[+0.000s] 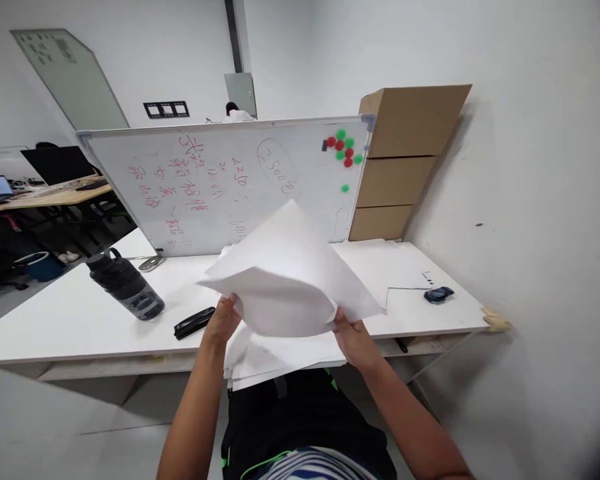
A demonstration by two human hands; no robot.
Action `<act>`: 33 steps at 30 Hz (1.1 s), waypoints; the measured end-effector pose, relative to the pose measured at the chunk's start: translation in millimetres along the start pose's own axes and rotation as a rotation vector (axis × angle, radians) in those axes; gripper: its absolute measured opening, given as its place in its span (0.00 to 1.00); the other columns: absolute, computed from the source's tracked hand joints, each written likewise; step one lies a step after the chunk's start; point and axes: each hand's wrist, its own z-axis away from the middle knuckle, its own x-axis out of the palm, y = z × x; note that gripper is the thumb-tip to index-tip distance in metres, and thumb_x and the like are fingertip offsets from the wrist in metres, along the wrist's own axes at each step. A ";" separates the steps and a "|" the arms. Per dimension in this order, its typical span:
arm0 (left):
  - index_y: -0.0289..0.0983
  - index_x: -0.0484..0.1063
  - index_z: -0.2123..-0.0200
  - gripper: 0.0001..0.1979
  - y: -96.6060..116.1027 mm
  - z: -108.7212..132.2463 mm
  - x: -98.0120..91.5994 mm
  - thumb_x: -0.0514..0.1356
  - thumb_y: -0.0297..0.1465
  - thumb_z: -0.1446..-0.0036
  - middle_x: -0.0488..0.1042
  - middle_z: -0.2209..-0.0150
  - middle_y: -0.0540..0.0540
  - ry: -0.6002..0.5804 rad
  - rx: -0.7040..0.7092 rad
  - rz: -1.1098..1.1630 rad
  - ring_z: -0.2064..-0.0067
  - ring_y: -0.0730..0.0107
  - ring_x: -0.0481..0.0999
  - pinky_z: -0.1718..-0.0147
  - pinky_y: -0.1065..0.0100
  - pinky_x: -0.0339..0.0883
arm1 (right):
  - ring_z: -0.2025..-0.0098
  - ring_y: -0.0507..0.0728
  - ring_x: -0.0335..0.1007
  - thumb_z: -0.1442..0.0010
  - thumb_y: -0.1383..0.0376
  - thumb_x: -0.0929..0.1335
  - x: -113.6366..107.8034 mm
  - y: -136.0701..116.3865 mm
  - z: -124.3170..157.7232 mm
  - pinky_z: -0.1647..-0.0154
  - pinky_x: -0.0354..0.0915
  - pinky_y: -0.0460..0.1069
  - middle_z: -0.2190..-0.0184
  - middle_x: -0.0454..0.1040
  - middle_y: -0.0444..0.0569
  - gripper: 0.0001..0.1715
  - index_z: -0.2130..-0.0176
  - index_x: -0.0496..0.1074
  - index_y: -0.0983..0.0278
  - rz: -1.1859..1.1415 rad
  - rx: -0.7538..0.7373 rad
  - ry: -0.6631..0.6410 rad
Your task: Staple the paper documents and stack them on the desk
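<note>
Between my two hands I hold white paper (pixel 285 293) above the front of the desk. The near part bows and curls, and its far corner points toward the whiteboard; how many sheets there are I cannot tell. My left hand (pixel 223 319) pinches the left side, thumb on top. On the right side, my right hand (pixel 354 339) grips the near corner. Below the held paper lies a stack of white paper (pixel 275 360), its front overhanging the desk edge. A black stapler (pixel 194 323) rests just left of my left hand.
A dark water bottle (pixel 127 287) and a computer mouse (pixel 151 263) are on the desk (pixel 45 327) at left. Behind stands a whiteboard (pixel 215 193) with writing and magnets. Cardboard boxes (pixel 400 180) are stacked at back right. More paper (pixel 365 263) and a small dark item (pixel 439 295) lie at right.
</note>
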 end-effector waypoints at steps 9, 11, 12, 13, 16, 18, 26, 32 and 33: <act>0.32 0.77 0.53 0.29 3.0 1.4 -3.6 0.74 0.39 0.58 0.81 0.56 0.38 0.132 -0.162 -0.049 0.56 0.57 0.81 0.54 0.60 0.74 | 0.42 0.66 0.71 0.47 0.47 0.75 -60.1 32.5 -17.8 0.42 0.69 0.60 0.49 0.79 0.49 0.34 0.44 0.73 0.54 -0.223 0.109 0.129; 0.31 0.78 0.55 0.29 7.8 4.0 -5.0 0.75 0.39 0.60 0.81 0.57 0.38 0.169 -0.129 -0.131 0.57 0.58 0.80 0.57 0.61 0.74 | 0.43 0.65 0.72 0.46 0.48 0.75 -72.9 32.0 -21.4 0.44 0.70 0.58 0.49 0.79 0.48 0.31 0.45 0.74 0.54 -0.165 0.095 0.097; 0.31 0.78 0.55 0.28 10.4 5.8 -5.1 0.75 0.39 0.60 0.81 0.57 0.38 0.184 -0.108 -0.165 0.57 0.58 0.80 0.58 0.62 0.74 | 0.44 0.65 0.73 0.45 0.48 0.74 -76.9 31.4 -23.3 0.44 0.70 0.58 0.48 0.79 0.48 0.30 0.45 0.74 0.54 -0.123 0.079 0.077; 0.31 0.78 0.56 0.28 13.0 8.1 -4.7 0.75 0.39 0.60 0.82 0.57 0.38 0.197 -0.088 -0.194 0.58 0.58 0.80 0.59 0.62 0.74 | 0.44 0.65 0.73 0.44 0.49 0.74 -79.2 30.8 -25.0 0.45 0.70 0.57 0.48 0.79 0.49 0.30 0.45 0.74 0.55 -0.070 0.064 0.056; 0.31 0.79 0.57 0.27 18.3 18.4 -2.1 0.75 0.40 0.59 0.82 0.58 0.39 0.225 -0.038 -0.273 0.59 0.58 0.80 0.61 0.62 0.74 | 0.48 0.65 0.75 0.44 0.50 0.74 -77.2 32.5 -28.7 0.47 0.70 0.58 0.50 0.80 0.51 0.27 0.49 0.75 0.59 0.128 0.055 0.054; 0.31 0.79 0.58 0.26 17.5 26.3 -1.7 0.74 0.40 0.60 0.82 0.59 0.39 0.234 -0.013 -0.314 0.59 0.57 0.80 0.60 0.61 0.74 | 0.49 0.66 0.76 0.43 0.49 0.73 -72.3 37.8 -30.0 0.48 0.70 0.59 0.52 0.81 0.52 0.25 0.51 0.76 0.61 0.234 0.076 0.108; 0.32 0.77 0.53 0.32 -15.2 32.0 -12.3 0.74 0.42 0.60 0.80 0.54 0.38 0.189 -0.089 -0.283 0.49 0.51 0.77 0.48 0.56 0.71 | 0.49 0.67 0.76 0.43 0.47 0.72 -61.6 67.5 -32.7 0.47 0.70 0.60 0.53 0.81 0.54 0.28 0.52 0.78 0.63 0.294 0.154 0.167; 0.33 0.77 0.52 0.31 -26.2 25.5 -9.1 0.74 0.42 0.59 0.79 0.52 0.38 0.188 -0.179 -0.261 0.48 0.52 0.77 0.44 0.54 0.68 | 0.52 0.64 0.77 0.41 0.53 0.70 -63.2 71.7 -36.6 0.50 0.71 0.58 0.55 0.81 0.52 0.23 0.50 0.76 0.62 0.401 0.156 0.182; 0.32 0.78 0.54 0.30 -25.6 25.1 -8.3 0.74 0.41 0.60 0.80 0.52 0.37 0.199 -0.182 -0.276 0.49 0.52 0.78 0.46 0.53 0.70 | 0.54 0.64 0.77 0.41 0.53 0.70 -63.2 70.6 -37.0 0.52 0.71 0.58 0.57 0.81 0.52 0.22 0.52 0.76 0.62 0.423 0.159 0.189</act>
